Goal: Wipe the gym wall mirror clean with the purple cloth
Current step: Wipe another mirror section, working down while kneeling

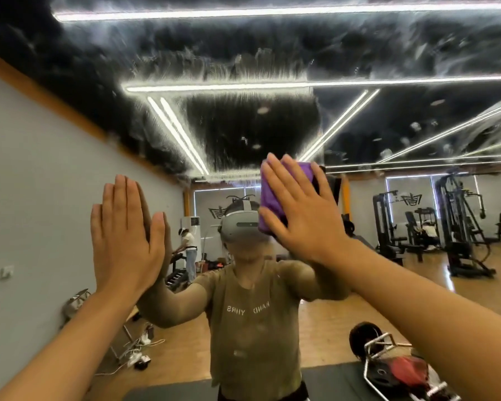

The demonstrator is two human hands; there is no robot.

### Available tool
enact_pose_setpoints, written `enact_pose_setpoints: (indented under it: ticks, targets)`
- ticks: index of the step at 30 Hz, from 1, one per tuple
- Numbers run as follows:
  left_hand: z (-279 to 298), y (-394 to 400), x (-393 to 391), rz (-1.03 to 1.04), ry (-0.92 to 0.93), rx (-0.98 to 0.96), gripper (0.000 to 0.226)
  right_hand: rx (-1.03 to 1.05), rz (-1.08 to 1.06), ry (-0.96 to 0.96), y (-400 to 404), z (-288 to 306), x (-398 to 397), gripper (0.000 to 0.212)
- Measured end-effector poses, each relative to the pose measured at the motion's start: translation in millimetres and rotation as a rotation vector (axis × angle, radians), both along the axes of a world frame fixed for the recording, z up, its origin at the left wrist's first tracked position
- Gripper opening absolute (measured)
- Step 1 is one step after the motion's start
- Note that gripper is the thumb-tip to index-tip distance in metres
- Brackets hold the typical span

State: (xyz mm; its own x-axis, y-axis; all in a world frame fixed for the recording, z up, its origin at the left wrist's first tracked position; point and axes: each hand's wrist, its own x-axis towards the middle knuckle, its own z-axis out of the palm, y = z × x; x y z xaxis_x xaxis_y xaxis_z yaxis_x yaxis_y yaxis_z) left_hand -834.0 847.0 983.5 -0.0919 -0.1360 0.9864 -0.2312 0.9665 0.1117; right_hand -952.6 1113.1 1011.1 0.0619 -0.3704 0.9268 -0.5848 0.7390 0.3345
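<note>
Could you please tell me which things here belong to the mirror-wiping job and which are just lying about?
For the job: purple cloth, right hand, left hand, mirror.

Lying about: barbell, weight machines, power strips.

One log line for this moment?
right hand: flat, pressing cloth on mirror | left hand: flat on mirror | streaks above

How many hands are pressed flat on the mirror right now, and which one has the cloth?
2. The left hand is flat on the mirror at centre left, bare. The right hand is higher, at centre right, pressing the purple cloth against the glass.
</note>
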Motion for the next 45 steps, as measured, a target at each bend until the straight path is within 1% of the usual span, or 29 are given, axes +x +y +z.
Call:
enact_pose_setpoints:
  ticks: [2, 4, 5, 7, 10, 15, 17, 19, 22, 24, 27, 30, 34, 35, 37, 39, 41, 45]
  targets:
    - [0, 0, -1, 0.004, 0.002, 0.004, 0.074, -0.059, 0.002, -0.038, -4, 46, 2, 0.07]
    - [0, 1, -2, 0.002, 0.004, 0.01, 0.074, -0.1, -0.021, -0.088, -7, 79, 4, 0.071]
    - [0, 2, -2, 0.001, 0.005, 0.009, 0.074, -0.113, -0.028, -0.104, -9, 86, 4, 0.071]
    - [0, 2, -2, 0.0, 0.001, 0.006, 0.074, -0.137, -0.017, -0.096, -11, 82, 3, 0.071]
    - [-1, 1, -1, -0.002, 0.002, 0.005, 0.073, -0.164, 0.033, -0.054, -13, 38, 4, 0.07]
    - [0, 1, -1, -0.022, 0.003, 0.01, 0.073, -0.062, 0.004, -0.045, -5, -96, 8, 0.068]
    - [1, 1, -1, -0.026, -0.008, 0.016, 0.074, -0.027, -0.012, -0.05, 3, -137, 7, 0.067]
    - [1, 1, 0, -0.031, -0.02, 0.017, 0.074, 0.009, -0.036, -0.06, 9, -160, 6, 0.067]
    - [1, 0, 2, -0.033, -0.028, 0.0, 0.074, 0.058, -0.066, -0.054, 14, -167, 5, 0.067]
    - [0, -1, 3, -0.035, -0.03, -0.023, 0.073, 0.108, -0.083, -0.025, 17, -158, 4, 0.068]
    - [0, -1, 2, -0.035, -0.026, -0.039, 0.074, 0.138, -0.078, -0.007, 17, -117, 3, 0.067]
    - [0, -1, 2, -0.045, -0.014, -0.04, 0.074, 0.058, -0.032, -0.044, 8, -45, 2, 0.067]
    - [0, -5, 1, -0.046, 0.001, -0.056, 0.075, -0.047, -0.059, -0.092, 0, 70, 2, 0.069]
    - [0, -6, 1, -0.049, -0.002, -0.061, 0.075, -0.072, -0.057, -0.115, -1, 88, 4, 0.07]
    - [0, -7, 2, -0.059, -0.003, -0.067, 0.075, -0.118, -0.048, -0.12, -6, 100, 4, 0.07]
    - [-1, -8, 2, -0.065, 0.002, -0.074, 0.074, -0.154, -0.023, -0.089, -10, 85, 3, 0.069]
    - [-1, -8, 2, -0.064, 0.006, -0.085, 0.074, -0.16, 0.003, -0.049, -13, 49, 5, 0.068]
    - [-1, -8, 2, -0.072, 0.022, -0.096, 0.073, -0.074, 0.016, -0.037, -13, -63, 11, 0.067]
